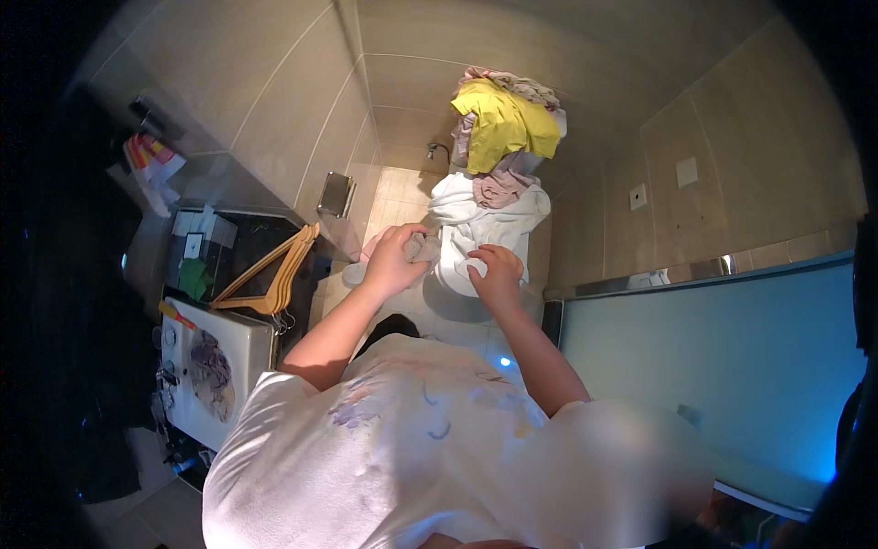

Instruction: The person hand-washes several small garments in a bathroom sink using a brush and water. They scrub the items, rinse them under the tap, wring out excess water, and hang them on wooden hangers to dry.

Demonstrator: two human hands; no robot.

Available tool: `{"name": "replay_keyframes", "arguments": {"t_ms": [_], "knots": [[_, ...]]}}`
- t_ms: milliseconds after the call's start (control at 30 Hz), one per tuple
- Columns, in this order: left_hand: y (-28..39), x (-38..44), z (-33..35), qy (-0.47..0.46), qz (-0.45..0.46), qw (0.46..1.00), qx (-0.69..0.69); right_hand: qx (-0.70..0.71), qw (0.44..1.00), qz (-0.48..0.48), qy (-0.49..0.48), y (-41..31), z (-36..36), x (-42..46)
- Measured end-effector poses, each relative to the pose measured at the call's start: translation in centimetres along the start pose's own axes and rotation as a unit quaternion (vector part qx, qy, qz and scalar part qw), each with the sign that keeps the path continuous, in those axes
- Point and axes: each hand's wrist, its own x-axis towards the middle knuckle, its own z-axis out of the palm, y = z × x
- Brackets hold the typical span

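Note:
My left hand is closed round a bunched grey-brown cloth, just left of the toilet. My right hand hangs over the toilet's front, thumb and fingers apart; a small white patch shows between them, and I cannot tell whether it is a held thing. A white cloth is spread over the toilet, with a dusty pink cloth on its far part. Behind, a yellow garment lies over patterned pink clothing on the tank.
To the left, wooden hangers lie on a dark counter beside a white sink that holds wet-looking dark cloth. A metal paper holder is fixed to the left wall. A frosted glass panel stands at the right.

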Motion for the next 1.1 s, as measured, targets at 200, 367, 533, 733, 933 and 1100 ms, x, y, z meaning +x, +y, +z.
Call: {"name": "replay_keyframes", "arguments": {"t_ms": [200,367,533,733,933,1100], "knots": [[-0.8,7.8,2.8,0.002,-0.017,0.999,-0.034,0.004,1.0,0.026,-0.009,3.0,-0.5,5.1],[-2.9,15.7,5.9,0.018,-0.038,0.99,-0.138,-0.036,0.999,0.001,0.021,6.9,0.4,13.7],[-6.3,26.8,8.3,-0.015,-0.012,0.998,-0.055,-0.073,0.996,0.007,0.054,9.5,4.0,26.5],[-9.5,39.1,10.8,-0.013,0.048,0.998,-0.03,-0.156,0.986,0.053,0.01,13.3,8.9,40.6],[-11.2,45.2,12.6,-0.019,0.096,0.995,0.028,-0.284,0.948,0.052,-0.138,15.6,9.5,51.1],[-11.8,47.4,13.2,-0.008,0.148,0.988,0.054,-0.296,0.915,0.031,-0.272,16.9,11.3,54.7]]}}
